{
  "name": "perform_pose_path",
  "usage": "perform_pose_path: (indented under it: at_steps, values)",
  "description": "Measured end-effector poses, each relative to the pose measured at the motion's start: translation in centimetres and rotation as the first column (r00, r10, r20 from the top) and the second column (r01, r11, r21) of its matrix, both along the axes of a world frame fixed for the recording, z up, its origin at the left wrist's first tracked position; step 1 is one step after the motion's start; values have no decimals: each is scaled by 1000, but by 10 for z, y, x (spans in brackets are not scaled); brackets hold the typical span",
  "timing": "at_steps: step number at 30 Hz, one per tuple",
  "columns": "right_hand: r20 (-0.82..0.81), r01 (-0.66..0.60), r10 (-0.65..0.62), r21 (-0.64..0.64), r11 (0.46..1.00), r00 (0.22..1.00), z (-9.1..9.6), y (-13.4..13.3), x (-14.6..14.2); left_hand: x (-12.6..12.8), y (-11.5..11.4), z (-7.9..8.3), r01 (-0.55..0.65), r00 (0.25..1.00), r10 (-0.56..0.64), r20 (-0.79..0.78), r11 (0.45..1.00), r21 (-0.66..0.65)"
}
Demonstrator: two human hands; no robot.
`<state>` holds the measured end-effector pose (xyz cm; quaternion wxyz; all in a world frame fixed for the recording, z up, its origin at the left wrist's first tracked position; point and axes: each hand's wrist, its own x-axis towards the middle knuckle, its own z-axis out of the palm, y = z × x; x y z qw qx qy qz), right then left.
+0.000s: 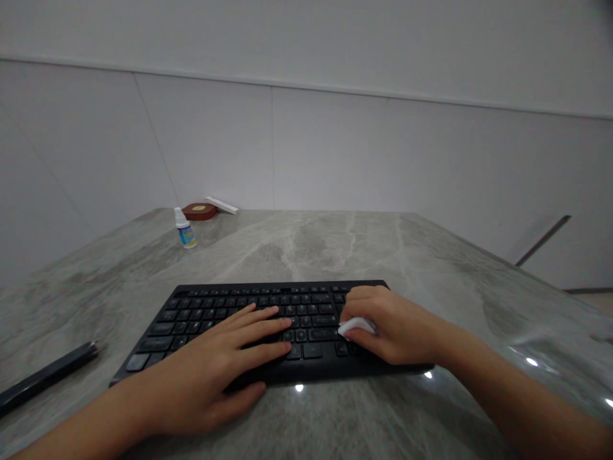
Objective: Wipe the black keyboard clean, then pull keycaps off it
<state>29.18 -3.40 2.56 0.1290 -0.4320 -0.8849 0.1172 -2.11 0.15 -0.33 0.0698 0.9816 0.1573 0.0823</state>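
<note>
A black keyboard [316, 370] lies across the table in front of me. My left hand [215, 367] rests flat on its left and middle keys, fingers stretched and apart, with the thumb near the front edge. Over the right part of the keys, my right hand [387, 322] is closed on a small folded white wipe [357, 326]. The wipe's lower edge appears to touch the keys beside the navigation block. Most of the number pad is hidden under the right hand, and some left keys are covered by the left hand.
On the grey marbled table [325, 249], a small white spray bottle [186, 234] with a blue and yellow label stands at the back left. Behind it are a reddish-brown box [198, 211] and a white strip [221, 205]. A dark stick-like object [48, 377] lies at the left.
</note>
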Motion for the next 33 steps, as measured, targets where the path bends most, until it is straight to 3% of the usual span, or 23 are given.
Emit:
perform_pose_path:
  at_steps: [17,23,33]
  values:
    - [24,26,-26,6,1000,999,0,2,2,0,0,-1,3,1000,-2,27,1000,-17]
    - [6,-34,34,-17,999,999,0,2,6,0,0,-1,2,999,-1,35,1000,-28]
    - [80,-85,78,83,993,994,-2,-4,-7,-1,-1,0,3,1000,-3,18,1000,-8]
